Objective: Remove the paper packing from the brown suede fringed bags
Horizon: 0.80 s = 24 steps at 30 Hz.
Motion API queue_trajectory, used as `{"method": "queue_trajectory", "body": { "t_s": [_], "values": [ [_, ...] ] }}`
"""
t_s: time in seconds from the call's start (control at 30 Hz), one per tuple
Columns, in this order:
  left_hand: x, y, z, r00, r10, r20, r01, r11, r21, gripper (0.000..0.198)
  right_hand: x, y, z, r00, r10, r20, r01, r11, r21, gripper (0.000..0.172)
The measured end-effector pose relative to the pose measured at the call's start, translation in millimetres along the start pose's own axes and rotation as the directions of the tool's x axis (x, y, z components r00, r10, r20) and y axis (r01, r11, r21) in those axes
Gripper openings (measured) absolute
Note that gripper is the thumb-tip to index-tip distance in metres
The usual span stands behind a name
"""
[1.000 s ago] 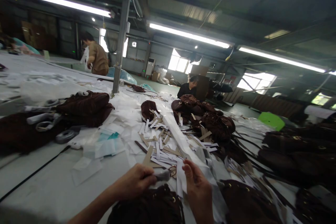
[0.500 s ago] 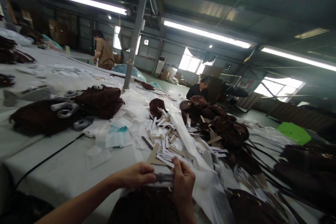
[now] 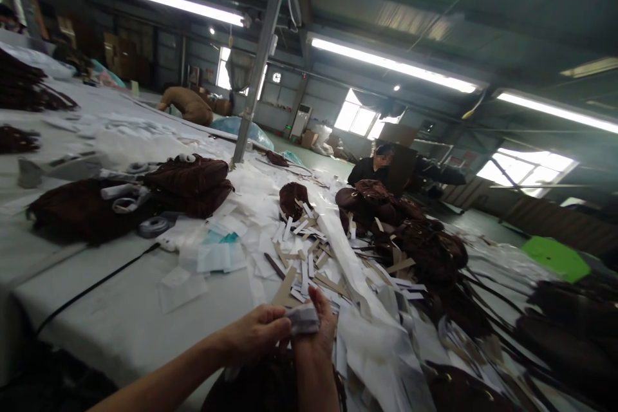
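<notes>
Between my hands is a small folded grey-white wrapping (image 3: 304, 320), thin like paper or plastic film; what it wraps, if anything, is hidden. My left hand (image 3: 261, 333) pinches its left end between thumb and fingers. On the other side my right hand (image 3: 319, 328) holds it against the palm, with the fingertips pointing up. Right below both hands lies a dark brown bag (image 3: 261, 386), partly covered by my forearms. Just beyond the hands are loose white and tan strips (image 3: 309, 264) of paper or card in a scattered heap.
Brown bags (image 3: 188, 183) are stacked at left beside a grey tape roll (image 3: 153, 226). More brown bags (image 3: 410, 225) pile up at right. A black cable (image 3: 96, 286) crosses the white table (image 3: 120, 309). One co-worker (image 3: 371, 167) sits beyond the pile; another (image 3: 188, 105) bends over farther back.
The wrapping, stretched flat between both hands before, is now folded into a shorter bundle. My right hand has turned its palm inward. The co-worker at the back left has bent down.
</notes>
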<state>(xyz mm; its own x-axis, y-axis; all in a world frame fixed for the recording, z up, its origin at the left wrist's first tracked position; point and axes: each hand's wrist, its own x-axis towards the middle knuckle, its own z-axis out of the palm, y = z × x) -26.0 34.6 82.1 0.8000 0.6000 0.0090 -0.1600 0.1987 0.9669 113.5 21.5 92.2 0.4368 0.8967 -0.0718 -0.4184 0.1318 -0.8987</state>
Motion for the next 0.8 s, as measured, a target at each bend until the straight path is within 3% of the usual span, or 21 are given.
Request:
{"method": "queue_trajectory", "body": {
  "t_s": [0.13,0.43,0.57,0.7,0.8],
  "values": [
    [6,-9,0.3,0.996,0.004,-0.092,-0.014,0.993,-0.113,0.047,-9,8,9,0.979,0.171,-0.108,-0.154,0.977,0.146,0.035],
    [6,-13,12.5,0.990,0.034,-0.137,-0.083,0.924,-0.373,0.040,-23,24,19,0.945,0.282,-0.163,-0.250,0.949,0.191,0.054],
    [6,-11,16.7,0.981,0.048,-0.187,-0.099,0.955,-0.278,0.043,-30,28,20,0.929,0.348,-0.123,-0.310,0.916,0.253,0.061],
    [6,-5,19.0,0.969,-0.069,-0.236,0.035,0.988,-0.148,0.047,-36,24,22,0.918,0.374,-0.132,-0.321,0.895,0.309,0.059],
    [5,0,20.5,0.966,-0.142,-0.215,0.124,0.988,-0.092,0.046,-39,20,24,0.915,0.387,-0.117,-0.337,0.889,0.310,0.057]
  ]
}}
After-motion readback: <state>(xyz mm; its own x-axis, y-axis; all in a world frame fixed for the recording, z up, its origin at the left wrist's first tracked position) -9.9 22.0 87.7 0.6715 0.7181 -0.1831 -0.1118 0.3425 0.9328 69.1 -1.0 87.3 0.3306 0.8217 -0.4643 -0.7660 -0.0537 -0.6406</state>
